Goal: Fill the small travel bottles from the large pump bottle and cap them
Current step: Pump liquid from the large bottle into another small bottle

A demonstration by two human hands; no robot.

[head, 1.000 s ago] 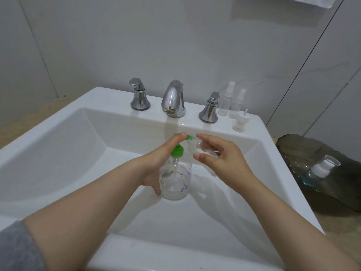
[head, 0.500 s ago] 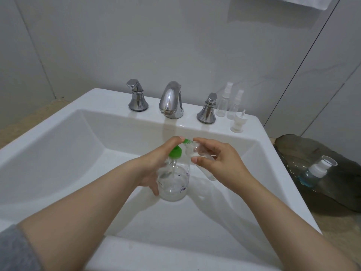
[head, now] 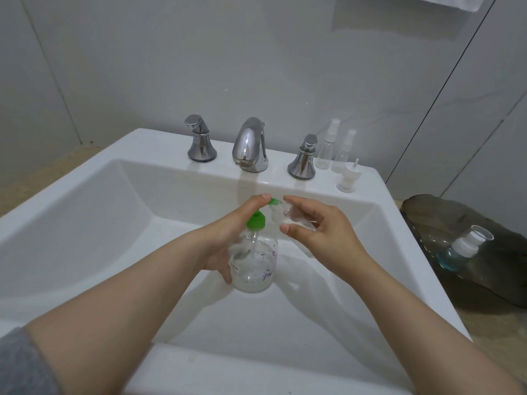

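desk: what's in the middle of the shot?

photographer: a person's two bare arms reach over a white sink (head: 85, 223). the left hand (head: 225, 243) is wrapped round a clear pump bottle (head: 253, 266), held upright above the basin. its forefinger lies across the green pump (head: 256, 220).

desk: and the other one?

photographer: the right hand (head: 322, 232) clasps a small bottle (head: 286, 216) of clear plastic between thumb and curled fingers. the bottle is tilted, its mouth at the tip of the green spout, just right of the pump bottle.

desk: is anything in it?

photographer: cannot tell. the plastic is clear and half hidden by fingers. the pump bottle shows a whitish film inside.

desk: what's on the rim?

photographer: a chrome tap (head: 251, 145) stands between two chrome handles (head: 199, 143). at the back right corner are two spray bottles (head: 328, 146), upright, side by side, tops on. a loose white cap (head: 348, 178) stands just in front of them.

desk: off the sink?

photographer: to the right, a dark tray (head: 456, 280) holds a blue-liquid bottle (head: 462, 248) with a white top. a grey sleeve (head: 20, 363) shows at lower left.
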